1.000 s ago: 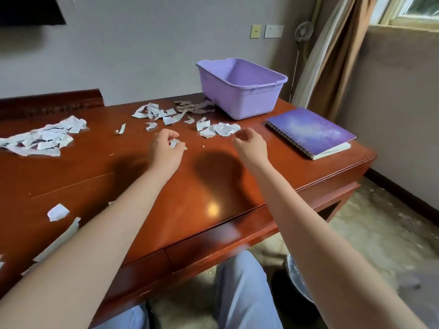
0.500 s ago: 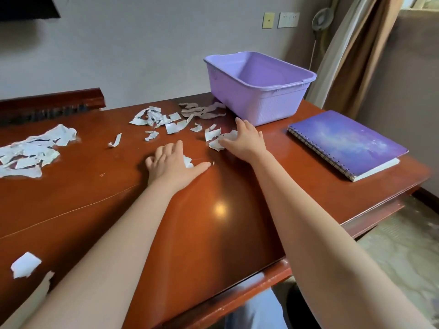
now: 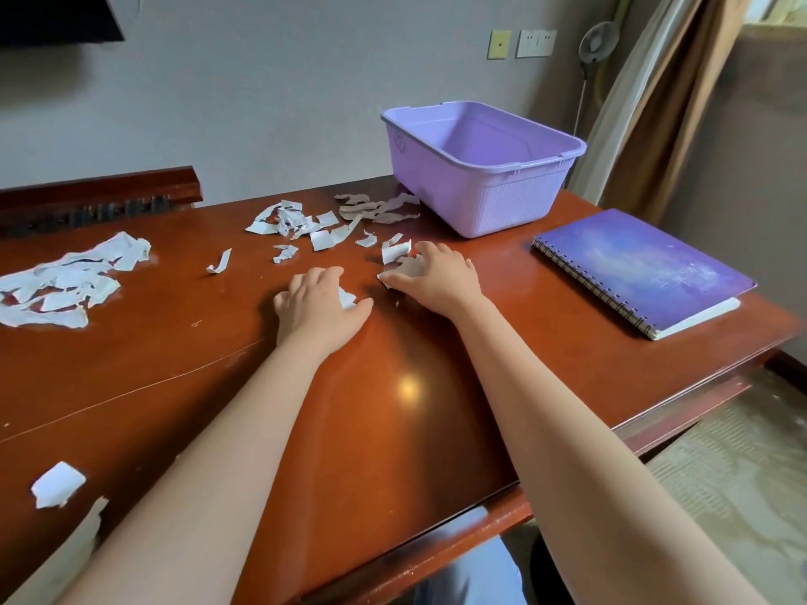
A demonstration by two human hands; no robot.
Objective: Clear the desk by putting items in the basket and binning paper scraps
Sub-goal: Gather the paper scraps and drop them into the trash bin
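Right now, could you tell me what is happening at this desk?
A person is gathering torn paper scraps on the wooden desk. The left hand covers one scrap; the right hand rakes a small cluster together. The purple basket looks empty, the notebook lies untouched beside it, and another paper pile waits at far left.

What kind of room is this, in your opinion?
Probably a bedroom or a hotel room, not an office. A wooden desk stands against a plain wall with sockets, a curtain hangs at the right, and a standing fan is in the corner.
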